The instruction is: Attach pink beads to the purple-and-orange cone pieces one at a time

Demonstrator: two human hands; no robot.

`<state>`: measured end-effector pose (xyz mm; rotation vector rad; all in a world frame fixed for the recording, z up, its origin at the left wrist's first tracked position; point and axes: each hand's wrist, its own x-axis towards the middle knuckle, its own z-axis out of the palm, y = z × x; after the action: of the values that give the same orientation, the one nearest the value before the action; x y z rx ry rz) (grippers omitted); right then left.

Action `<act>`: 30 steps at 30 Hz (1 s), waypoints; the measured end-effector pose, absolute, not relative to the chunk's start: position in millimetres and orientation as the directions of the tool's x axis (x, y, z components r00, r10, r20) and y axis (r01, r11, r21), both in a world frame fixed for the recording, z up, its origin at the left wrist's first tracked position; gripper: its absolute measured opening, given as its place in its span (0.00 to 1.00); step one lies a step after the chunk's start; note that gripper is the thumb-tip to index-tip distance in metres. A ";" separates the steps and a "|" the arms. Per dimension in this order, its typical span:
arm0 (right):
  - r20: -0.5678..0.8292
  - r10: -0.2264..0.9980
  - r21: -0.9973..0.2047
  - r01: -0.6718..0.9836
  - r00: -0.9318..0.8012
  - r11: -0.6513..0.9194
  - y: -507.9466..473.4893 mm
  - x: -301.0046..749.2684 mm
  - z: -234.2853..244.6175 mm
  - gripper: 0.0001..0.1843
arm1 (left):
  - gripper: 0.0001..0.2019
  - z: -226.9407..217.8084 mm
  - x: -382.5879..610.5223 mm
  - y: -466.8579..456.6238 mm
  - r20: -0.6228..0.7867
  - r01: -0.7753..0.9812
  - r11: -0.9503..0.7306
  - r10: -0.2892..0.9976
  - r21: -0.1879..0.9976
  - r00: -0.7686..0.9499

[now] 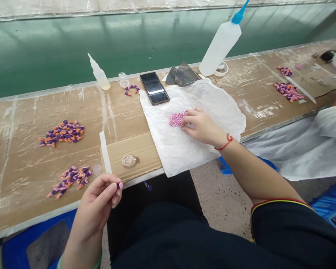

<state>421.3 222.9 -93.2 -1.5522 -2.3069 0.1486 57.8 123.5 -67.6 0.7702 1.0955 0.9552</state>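
Left hand point(100, 196) holds purple piece point(118, 185) sideways, pink end point(121, 185) rightward.

Head-worn view, forward and down over worktable point(25, 168)

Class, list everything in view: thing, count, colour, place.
Bench: 1, brown, across
Panel: 1, green, behind
White sheet: 1, white, centre
Phone: 1, black, on sheet
Pink bits: many, pink, sheet
Piles: about 6, purple-orange, bench
Bottles: 2, whitish, far edge
Tape roll: 1, white, by bottle
Curved sheets: 2, dark, by phone
Cardboard: 1, tan, near edge
Clear items: several, colourless, bench
Strips: 2, white, bench
Blue plastic: several, blue, below
Cloth: 1, white, right
Bracelet: 1, red, right wrist
Left hand: 1, holding purple-pink piece
Right hand: 1, at pink bits
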 end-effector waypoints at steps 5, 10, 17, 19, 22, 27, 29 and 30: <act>0.191 0.904 -0.202 0.886 -0.383 0.418 225.8 419.0 -89.8 0.09 | 0.14 -61.2 67.9 117.3 -0.415 -0.245 0.426 0.904 0.871 0.098; 0.136 0.888 -0.108 0.885 -0.439 0.453 226.0 412.9 -86.7 0.12 | 0.14 -70.6 65.0 117.7 -0.392 -0.226 0.412 0.911 0.883 0.131; 0.109 0.882 -0.032 0.885 -0.458 0.464 222.8 408.2 -90.0 0.16 | 0.10 -75.7 71.1 118.8 -0.304 -0.032 0.314 0.937 0.949 0.173; 0.114 0.879 -0.033 0.883 -0.463 0.469 218.9 405.4 -87.7 0.15 | 0.09 -69.7 82.0 121.9 -0.253 0.057 0.246 0.948 0.967 0.194; 0.148 0.847 -0.072 0.849 -0.510 0.524 207.2 393.1 -75.8 0.11 | 0.07 -59.0 105.9 131.1 -0.120 0.185 0.074 0.960 0.980 0.254; 0.256 0.711 -0.192 0.687 -0.655 0.701 181.8 360.8 -44.9 0.09 | 0.07 -52.9 143.5 150.4 0.071 0.306 -0.186 0.934 0.934 0.350; 0.276 0.680 -0.216 0.646 -0.679 0.732 174.7 351.0 -36.7 0.09 | 0.07 -54.7 149.8 154.2 0.064 0.318 -0.187 0.930 0.930 0.361; 0.281 0.671 -0.223 0.633 -0.686 0.741 172.3 347.5 -34.3 0.09 | 0.07 -55.8 151.1 154.9 0.054 0.317 -0.177 0.932 0.932 0.359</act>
<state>347.5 172.3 -34.3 -1.0082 -2.5980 0.1533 151.1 154.9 -55.8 1.6988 1.1192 0.8357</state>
